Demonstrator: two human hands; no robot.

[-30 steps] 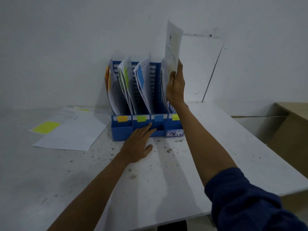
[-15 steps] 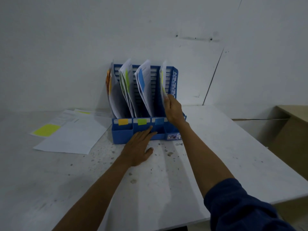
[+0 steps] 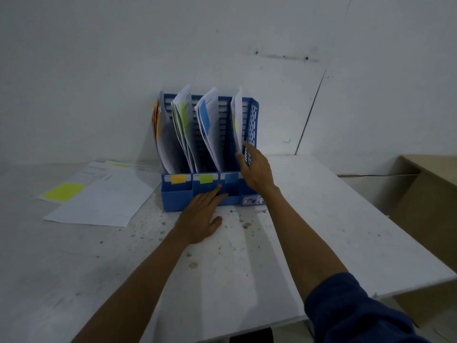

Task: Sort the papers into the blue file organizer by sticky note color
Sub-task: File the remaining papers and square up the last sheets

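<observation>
Head view. Table (image 3: pixel 321 231): white, speckled. Blue file organizer (image 3: pixel 178 199): at the back edge, four compartments holding upright sheets. Loose papers (image 3: pixel 99 201): flat near the left edge, one bearing a yellow sticky note (image 3: pixel 63 191); we judge these next, nearer our left hand. Right hand (image 3: pixel 257 169): fingers along the sheet (image 3: pixel 238 115) in the rightmost compartment; pinching or merely touching, we cannot tell. Left hand (image 3: pixel 200 219): flat, fingertips touching the organizer's front.
</observation>
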